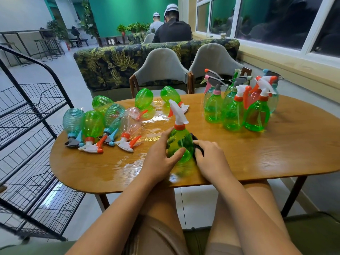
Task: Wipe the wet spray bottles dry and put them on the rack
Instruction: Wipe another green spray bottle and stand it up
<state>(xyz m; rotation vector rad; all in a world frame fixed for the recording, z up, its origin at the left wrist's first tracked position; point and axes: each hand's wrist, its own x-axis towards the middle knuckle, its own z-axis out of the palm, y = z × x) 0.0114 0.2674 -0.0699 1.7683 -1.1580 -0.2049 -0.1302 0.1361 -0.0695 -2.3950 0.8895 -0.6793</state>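
Note:
A green spray bottle [179, 142] with a white and orange trigger head stands upright on the wooden table [257, 159]. My left hand [161, 155] grips its body from the left. My right hand [209, 159] presses a dark cloth [196, 144] against its right side. Several wet bottles [92, 124] lie on their sides at the table's left, in a film of water. Another group of bottles [237, 109] stands upright at the right. The black wire rack [31, 144] stands left of the table.
Two more green bottles [144, 99] lie at the table's far edge. Behind the table stand two grey chairs [161, 70] and a leaf-patterned sofa. People sit further back. A window ledge runs along the right.

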